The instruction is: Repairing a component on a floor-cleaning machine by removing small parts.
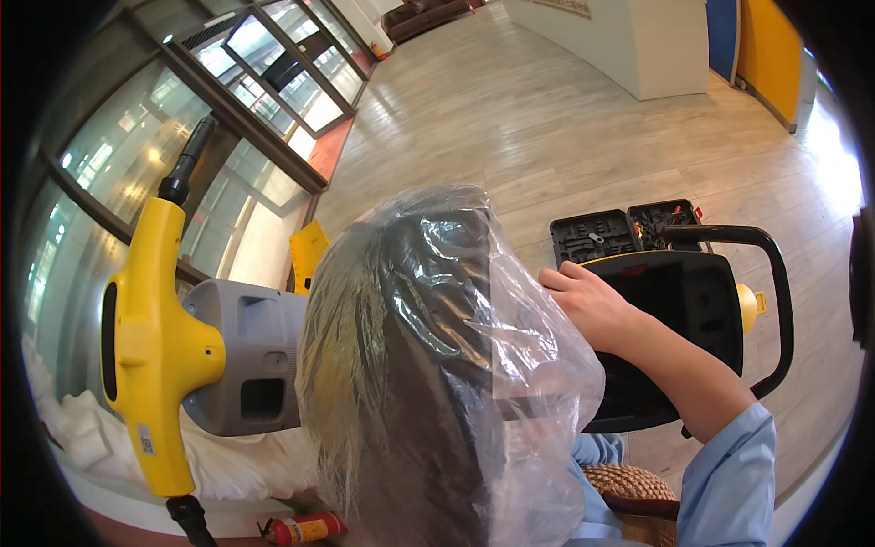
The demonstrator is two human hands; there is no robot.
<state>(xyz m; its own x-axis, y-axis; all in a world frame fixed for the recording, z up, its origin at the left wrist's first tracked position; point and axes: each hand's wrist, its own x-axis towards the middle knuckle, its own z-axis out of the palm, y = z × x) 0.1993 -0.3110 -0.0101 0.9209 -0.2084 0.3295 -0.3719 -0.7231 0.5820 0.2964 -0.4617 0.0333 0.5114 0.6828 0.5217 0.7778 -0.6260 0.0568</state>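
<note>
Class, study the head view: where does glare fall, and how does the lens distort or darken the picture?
Head view: white glints streak the bag; head view: glare whitens the floor near the right edge; head view: window frames slant steeply, and black fills the corners.

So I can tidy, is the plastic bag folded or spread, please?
Spread: the clear bag bulges wide and wrinkled, with the right hand at its edge.
</note>
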